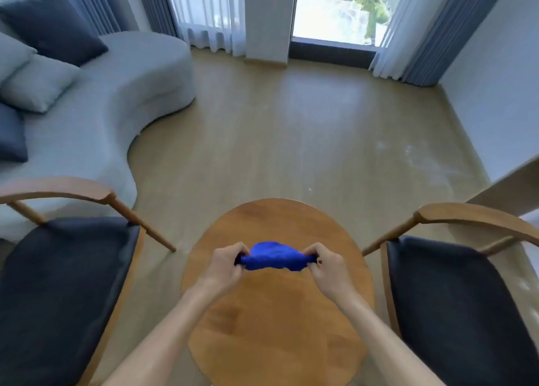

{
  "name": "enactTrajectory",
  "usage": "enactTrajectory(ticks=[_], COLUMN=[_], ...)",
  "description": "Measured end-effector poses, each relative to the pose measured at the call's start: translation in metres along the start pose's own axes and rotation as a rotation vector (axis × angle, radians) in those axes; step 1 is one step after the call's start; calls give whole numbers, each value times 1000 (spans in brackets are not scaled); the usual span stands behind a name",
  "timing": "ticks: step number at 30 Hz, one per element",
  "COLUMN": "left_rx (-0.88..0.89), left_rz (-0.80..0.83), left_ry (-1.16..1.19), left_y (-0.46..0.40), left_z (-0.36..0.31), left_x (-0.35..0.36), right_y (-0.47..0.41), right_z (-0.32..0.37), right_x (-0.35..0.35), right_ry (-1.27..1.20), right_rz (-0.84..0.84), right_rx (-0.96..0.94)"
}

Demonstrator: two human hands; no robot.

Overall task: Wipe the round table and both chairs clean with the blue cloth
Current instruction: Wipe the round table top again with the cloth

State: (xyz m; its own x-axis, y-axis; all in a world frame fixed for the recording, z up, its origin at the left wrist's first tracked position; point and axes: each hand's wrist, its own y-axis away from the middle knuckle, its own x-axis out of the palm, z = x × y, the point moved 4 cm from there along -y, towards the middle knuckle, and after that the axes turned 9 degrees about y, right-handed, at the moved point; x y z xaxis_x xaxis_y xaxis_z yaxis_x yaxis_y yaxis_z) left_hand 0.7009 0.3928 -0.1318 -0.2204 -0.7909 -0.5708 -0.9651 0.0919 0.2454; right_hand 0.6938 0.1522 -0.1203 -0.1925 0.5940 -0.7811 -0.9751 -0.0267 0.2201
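Note:
A bunched blue cloth (275, 256) is stretched between both hands above the round wooden table (277, 327). My left hand (226, 264) grips its left end with curled fingers, and my right hand (325, 264) grips its right end the same way. To the left of the table stands a wooden chair with a dark seat cushion (58, 292). A matching chair (460, 307) stands to the right. Whether the cloth touches the tabletop I cannot tell.
A curved grey sofa (122, 94) with several cushions fills the upper left. Bare wooden floor (291, 140) stretches beyond the table to a window with curtains (414, 30). A light counter edge (507, 187) juts in at the right.

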Motion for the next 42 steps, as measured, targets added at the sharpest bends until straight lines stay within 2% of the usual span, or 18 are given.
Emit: enactTrajectory(ticks=[2, 6, 8, 10, 13, 16, 19, 22, 24, 29, 31, 32, 35, 36, 37, 38, 40, 42], left_rx=[-11, -93, -153, -199, -219, -190, -211, -211, -175, -107, -61, -32, -42, -52, -53, -52, -57, -51], left_rz=[85, 350, 464, 478, 346, 275, 185, 110, 89, 97, 106, 97, 96, 96, 93, 93, 109, 134], left_ry=[-27, -111, -145, -120, -67, -152, -198, -208, -251, -415, -478, -506, -490, -478, -474, -476, -478, -502], left_y=[3, 25, 33, 25, -9, -41, -53, -52, -48, -41, -37, -35, -31, -32, -32, -32, -32, -32], left_z=[41, 121, 144, 152, 149, 145, 147, 161, 177, 210, 216, 217, 217, 218, 219, 220, 221, 221], left_x=[26, 73, 85, 88, 85, 83, 81, 77, 76, 83, 89, 91, 96, 97, 98, 99, 99, 100], right_y=[17, 53, 62, 57, 30, 4, -11, -12, -8, 3, -15, -33, -69, -74, -80, -90, -114, -138], right_z=[-24, -61, -71, -73, -73, -66, -47, -43, -52, -91, -129, -153, -225, -232, -225, -209, -154, -86], right_x=[44, 126, 146, 150, 149, 152, 165, 205, 234, 239, 204, 180, 118, 114, 119, 131, 169, 218], right_ry=[3, 84, 121, 106, 137, 422, 514, 632, 771, 717, 767, 766, 551, 478, 467, 493, 536, 525], right_rz=[17, 265, 330, 306, 169, 89, 10, 315, 408, 97, -73, -184, -389, -409, -414, -419, -411, -327], right_rx=[83, 220, 255, 269, 238, 122, -251, -582, -680, -779, -632, -405, 586, 788, 867, 851, 681, 448])
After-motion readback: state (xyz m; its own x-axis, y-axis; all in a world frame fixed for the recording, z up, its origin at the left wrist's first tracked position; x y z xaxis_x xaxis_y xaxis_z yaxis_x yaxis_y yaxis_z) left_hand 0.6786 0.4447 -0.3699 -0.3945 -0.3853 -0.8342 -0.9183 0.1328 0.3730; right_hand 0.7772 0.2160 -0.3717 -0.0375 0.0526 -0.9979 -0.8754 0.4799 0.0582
